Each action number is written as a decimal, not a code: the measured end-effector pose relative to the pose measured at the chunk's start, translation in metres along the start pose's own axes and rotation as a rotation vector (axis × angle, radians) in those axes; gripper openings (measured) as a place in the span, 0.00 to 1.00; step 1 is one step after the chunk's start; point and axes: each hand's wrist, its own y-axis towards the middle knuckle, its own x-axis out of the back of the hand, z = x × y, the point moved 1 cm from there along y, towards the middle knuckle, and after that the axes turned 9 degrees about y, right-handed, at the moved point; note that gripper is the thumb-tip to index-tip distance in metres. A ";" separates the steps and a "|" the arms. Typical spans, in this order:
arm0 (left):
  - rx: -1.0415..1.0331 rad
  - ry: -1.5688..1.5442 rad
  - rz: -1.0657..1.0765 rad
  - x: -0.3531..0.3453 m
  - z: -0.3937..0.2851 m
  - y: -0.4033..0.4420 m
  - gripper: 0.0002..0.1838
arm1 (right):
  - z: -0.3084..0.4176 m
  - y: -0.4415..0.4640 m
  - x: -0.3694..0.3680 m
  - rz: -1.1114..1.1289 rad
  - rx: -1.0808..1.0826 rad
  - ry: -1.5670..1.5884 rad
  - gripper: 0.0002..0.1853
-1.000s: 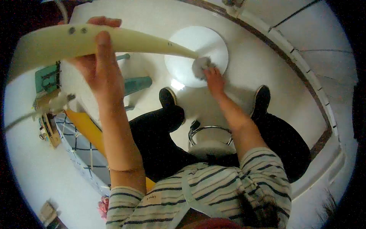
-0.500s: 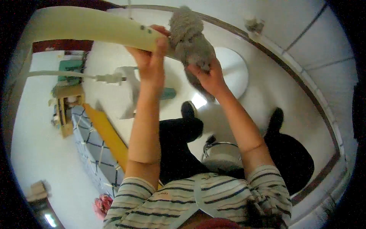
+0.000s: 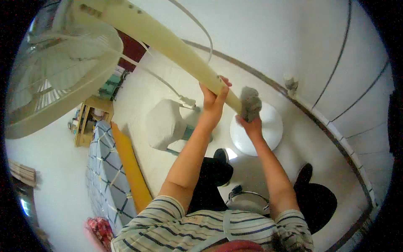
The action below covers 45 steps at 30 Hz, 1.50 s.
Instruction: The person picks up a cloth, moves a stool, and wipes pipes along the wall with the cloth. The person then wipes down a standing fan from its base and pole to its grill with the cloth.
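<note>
A standing fan with a pale yellow pole (image 3: 176, 50) slants from the upper left down to the middle; its round caged head (image 3: 67, 80) fills the upper left. My left hand (image 3: 215, 101) is wrapped round the lower part of the pole. In my right hand (image 3: 252, 126) is a bunched grey cloth (image 3: 251, 105), pressed against the pole's lower end. Below that hand lies the fan's round white base (image 3: 268, 138) on the floor. The cloth hides where pole and base meet.
A white cord with a plug (image 3: 188, 102) dangles left of my left arm. A grey covered stool (image 3: 163, 124) stands on the floor. Near my feet is a bucket (image 3: 249, 202). A bed with checked cover (image 3: 107, 168) is at left, a wooden cabinet (image 3: 90, 119) behind it.
The pole has swung from nearly level to a steep slant, bringing the fan head into view. My right hand has moved the cloth down to the pole's lower end.
</note>
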 end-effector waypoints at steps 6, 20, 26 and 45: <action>0.096 0.030 -0.047 0.008 -0.018 -0.009 0.24 | 0.143 0.017 -0.006 -0.012 0.262 0.202 0.24; -0.045 0.083 0.042 0.016 0.003 -0.008 0.21 | 0.320 0.067 -0.040 0.125 0.250 0.240 0.28; 0.127 0.254 0.199 0.027 0.038 -0.010 0.16 | 0.235 0.062 -0.049 -0.057 0.367 0.014 0.32; 0.070 0.129 0.332 0.034 0.030 -0.012 0.30 | 0.225 0.058 -0.051 -0.045 0.421 -0.407 0.24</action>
